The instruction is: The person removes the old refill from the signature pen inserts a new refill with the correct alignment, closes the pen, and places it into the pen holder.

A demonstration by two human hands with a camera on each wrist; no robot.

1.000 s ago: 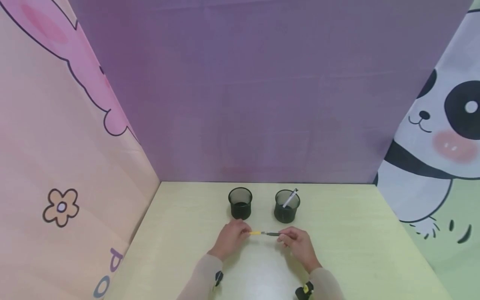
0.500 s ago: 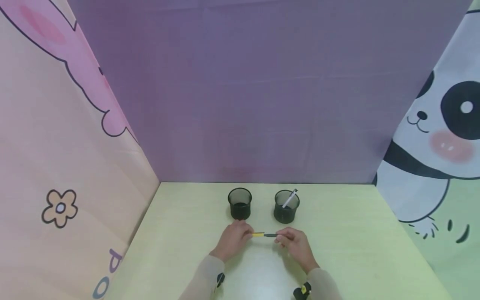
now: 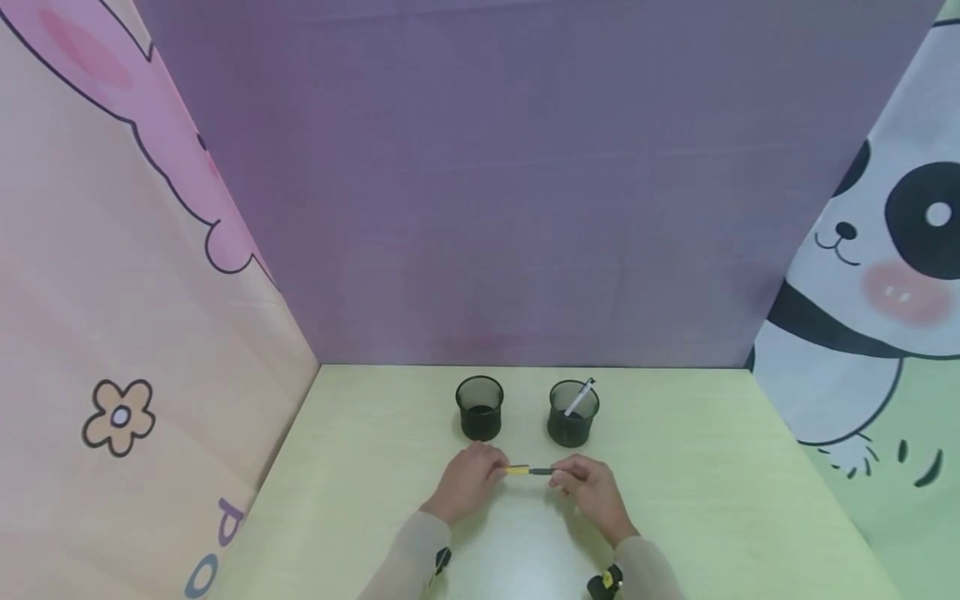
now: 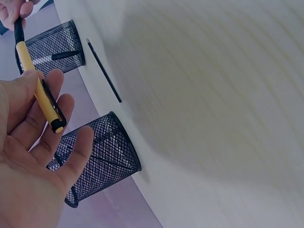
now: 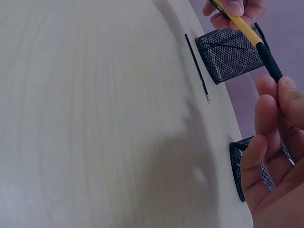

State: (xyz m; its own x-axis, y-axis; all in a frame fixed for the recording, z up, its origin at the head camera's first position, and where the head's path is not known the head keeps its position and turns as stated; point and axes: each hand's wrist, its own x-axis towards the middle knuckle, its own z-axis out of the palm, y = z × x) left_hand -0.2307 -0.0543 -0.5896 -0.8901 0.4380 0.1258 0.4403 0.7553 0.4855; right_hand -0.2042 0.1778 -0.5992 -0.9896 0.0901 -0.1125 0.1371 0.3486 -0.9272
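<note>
In the head view, a yellow pen with a black grip spans level between my two hands. My left hand pinches the yellow barrel between thumb and index finger; its other fingers are loosely bent. The barrel's black clip and push button show in the left wrist view. My right hand pinches the black grip section, hiding the tip. No gap shows between barrel and grip. On the table behind the pen lies a thin black pen refill, touched by neither hand.
Two black mesh pen cups stand behind my hands. The left cup is just beyond my left fingers; the right cup holds a white pen leaning inside. A purple backdrop rises at the table's far edge.
The yellow barrel and the black grip section have come together, closing the gap seen one second ago. My left hand has shifted slightly right and my right hand slightly left. The cups have stayed put.
</note>
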